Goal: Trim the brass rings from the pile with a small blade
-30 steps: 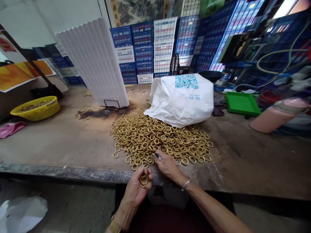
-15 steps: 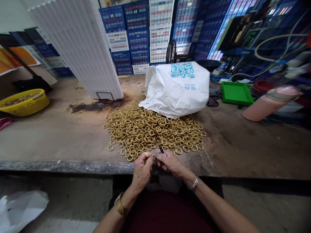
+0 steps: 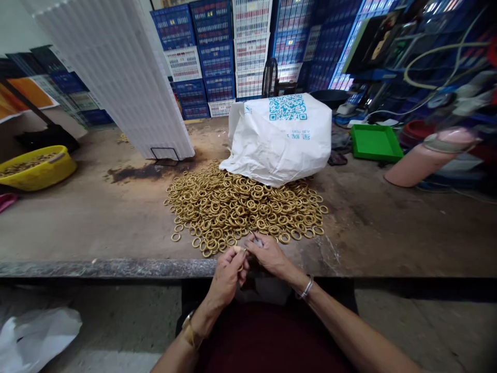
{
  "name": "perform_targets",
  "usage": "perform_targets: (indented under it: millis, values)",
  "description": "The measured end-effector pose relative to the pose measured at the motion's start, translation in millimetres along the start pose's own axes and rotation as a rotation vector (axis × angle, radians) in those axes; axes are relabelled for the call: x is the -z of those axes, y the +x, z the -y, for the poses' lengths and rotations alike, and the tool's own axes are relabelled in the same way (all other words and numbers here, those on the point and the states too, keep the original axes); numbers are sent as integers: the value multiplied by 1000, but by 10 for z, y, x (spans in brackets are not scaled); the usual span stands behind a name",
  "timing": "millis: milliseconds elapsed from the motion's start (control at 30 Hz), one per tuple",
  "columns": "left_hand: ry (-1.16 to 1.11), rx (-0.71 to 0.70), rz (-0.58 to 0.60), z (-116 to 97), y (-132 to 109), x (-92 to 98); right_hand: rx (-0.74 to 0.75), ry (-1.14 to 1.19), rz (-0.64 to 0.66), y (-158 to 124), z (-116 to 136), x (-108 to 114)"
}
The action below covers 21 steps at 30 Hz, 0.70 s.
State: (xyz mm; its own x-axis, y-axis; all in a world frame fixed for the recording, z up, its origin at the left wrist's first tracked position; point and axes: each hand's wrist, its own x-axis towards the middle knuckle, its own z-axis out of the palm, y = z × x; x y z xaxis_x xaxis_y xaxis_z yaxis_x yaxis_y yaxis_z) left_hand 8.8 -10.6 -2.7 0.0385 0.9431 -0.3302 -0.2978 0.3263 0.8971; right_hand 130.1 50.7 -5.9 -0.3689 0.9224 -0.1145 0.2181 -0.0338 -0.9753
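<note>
My left hand is closed, pinching a brass-coloured ring between thumb and fingers, just over the table's front edge. Close against it, my right hand is wrapped round a small hand tool with a grey body and a thin dark end; its kind and its working tip are hidden by the fingers. The fingertips of both hands nearly meet at the ring. Right behind them spreads a wide heap of brass-coloured rings, partly under the mouth of a white sack printed with a blue code.
A corrugated white panel stands at back left, by a black wire stand. Left is a yellow basin of rings. To the right are a green tray and a pink bottle. Crates are stacked behind.
My left hand has turned a little and lowered the ring, which now shows below its fingertips. The tool in my right hand has tilted, its dark end showing less. The view has shifted slightly.
</note>
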Motion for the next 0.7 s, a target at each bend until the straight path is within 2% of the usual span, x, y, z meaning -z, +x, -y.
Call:
perform_targets:
  millis: [100,167,267,400,567,700]
  values:
    - [-96,-7,15,0,2,9,38,-96,-86,7,-82,30]
    - [-107,-19,8,11,6,16,122,-229,-121,-8,-164,48]
    - [-82,-48,2,43,14,27,255,-375,-14,-66,-248,57]
    - [-14,-94,11,80,23,43,334,-434,94,-135,-274,32]
    - [94,-139,17,93,32,87,340,-497,122,-133,-264,10]
    - [134,-123,21,82,-30,120,272,-674,161,-102,-208,47]
